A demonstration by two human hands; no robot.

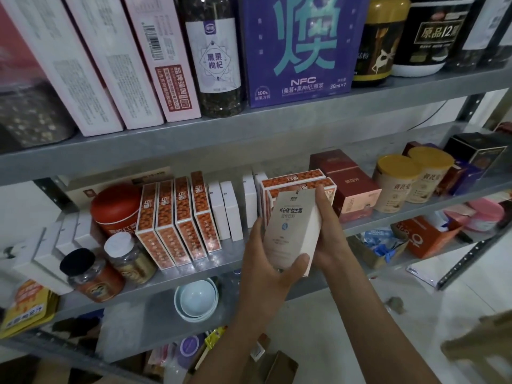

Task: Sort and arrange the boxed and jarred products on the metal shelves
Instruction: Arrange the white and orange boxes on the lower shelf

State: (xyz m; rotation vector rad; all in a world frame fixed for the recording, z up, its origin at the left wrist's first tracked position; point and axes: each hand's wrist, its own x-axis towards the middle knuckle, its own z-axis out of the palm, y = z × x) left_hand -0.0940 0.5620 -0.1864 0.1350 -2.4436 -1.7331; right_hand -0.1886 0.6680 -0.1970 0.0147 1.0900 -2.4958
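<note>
Both hands hold a white box (288, 228) with blue print, upright in front of the middle metal shelf (194, 268). My left hand (266, 259) grips its lower left side, thumb across the bottom front. My right hand (329, 231) clasps its right edge. Behind the box lie two orange-patterned boxes (293, 180) stacked flat. To the left, several more orange-patterned boxes (177, 217) stand in a row, then thin white boxes (225, 212) with a gap beside them.
A red tin (116, 206) and two small jars (110, 267) stand at the left. Dark red boxes (349, 184) and yellow-lidded canisters (410, 181) fill the right. The top shelf (249, 126) carries pink boxes, a bottle, a purple box (302, 48). Bowls (196, 299) sit below.
</note>
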